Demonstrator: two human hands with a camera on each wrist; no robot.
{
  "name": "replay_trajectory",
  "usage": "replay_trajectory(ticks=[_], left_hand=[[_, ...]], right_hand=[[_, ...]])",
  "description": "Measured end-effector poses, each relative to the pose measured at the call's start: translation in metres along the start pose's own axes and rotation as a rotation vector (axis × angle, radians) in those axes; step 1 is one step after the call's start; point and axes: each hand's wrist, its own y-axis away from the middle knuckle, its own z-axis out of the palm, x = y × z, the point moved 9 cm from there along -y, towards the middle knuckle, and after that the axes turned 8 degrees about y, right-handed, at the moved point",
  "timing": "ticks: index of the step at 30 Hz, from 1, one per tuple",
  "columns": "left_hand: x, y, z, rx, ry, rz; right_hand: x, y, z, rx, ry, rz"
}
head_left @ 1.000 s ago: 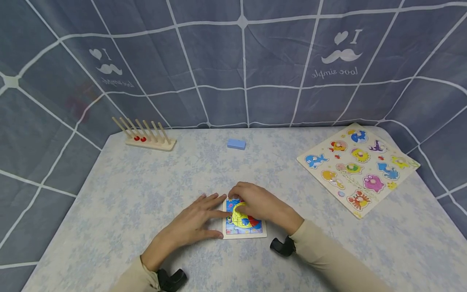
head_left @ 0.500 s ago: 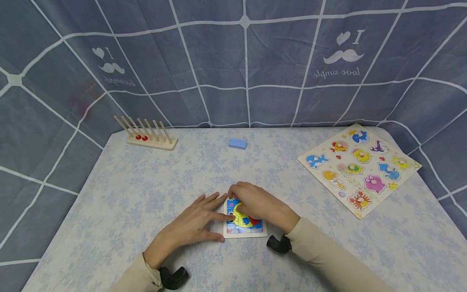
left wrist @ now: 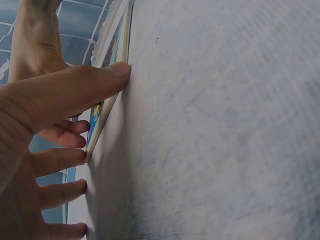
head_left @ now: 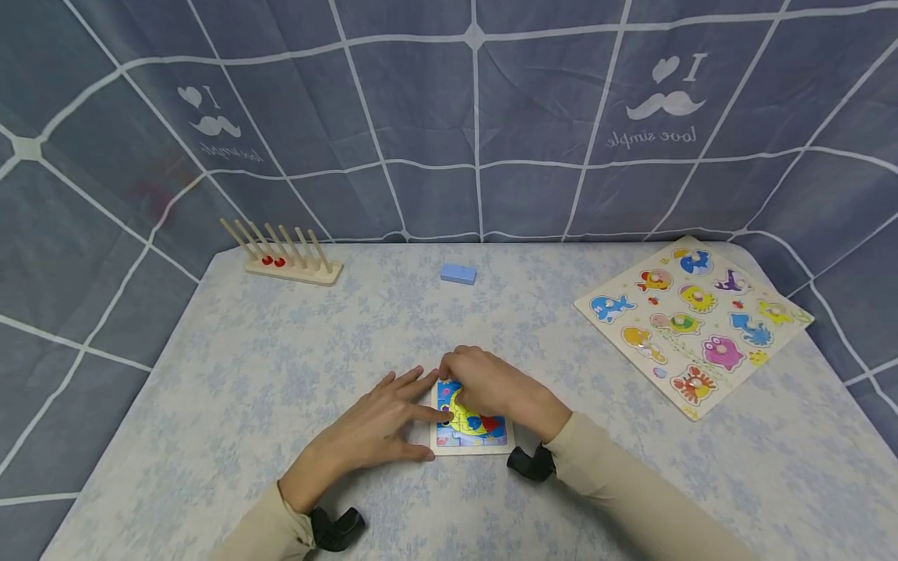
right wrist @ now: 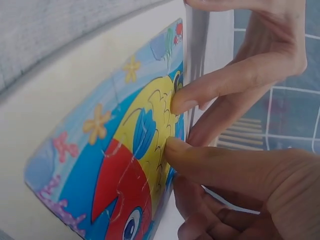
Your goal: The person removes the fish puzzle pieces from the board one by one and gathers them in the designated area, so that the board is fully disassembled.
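A small framed fish puzzle [head_left: 477, 440] lies flat on the table, showing a yellow and red fish [right wrist: 132, 172] on blue. On its left side rests my left hand [head_left: 372, 427], fingers spread, its thumb against the frame's edge [left wrist: 125, 35] and its index fingertip on the picture. My right hand [head_left: 498, 393] lies over the upper part, fingers curled at the top left edge, with the thumb [right wrist: 220, 167] touching the yellow body. The two hands come close at the upper left corner. What lies beneath the right fingers is hidden.
A blue block [head_left: 458, 273] lies at the back middle. To the back left stands a wooden peg rack [head_left: 295, 269] with red beads. A large sea-animal board [head_left: 673, 366] lies at the right, and a grey tiled-pattern curtain [head_left: 421, 101] hangs behind the table.
My left index fingertip has moved slightly right, further onto the picture. The right wrist has shifted a little left, its fingers staying at the puzzle's top left. The head view has shifted slightly.
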Motion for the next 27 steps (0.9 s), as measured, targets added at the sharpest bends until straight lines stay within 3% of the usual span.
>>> replay_trajectory(ticks=[5,13,20,27], left_hand=[[0.000,0.000,0.001,-0.006,-0.003,-0.004],[-0.001,0.000,0.001,-0.010,0.005,-0.007],[-0.002,0.000,0.001,-0.013,0.012,-0.017],[-0.001,0.000,0.001,-0.015,0.022,-0.014]], right_hand=[[0.007,-0.002,0.004,-0.047,-0.052,0.041],[0.009,-0.002,0.004,-0.030,-0.100,0.030],[0.005,0.002,0.002,0.026,-0.087,-0.016],[0.001,0.015,-0.004,0.147,-0.043,-0.061]])
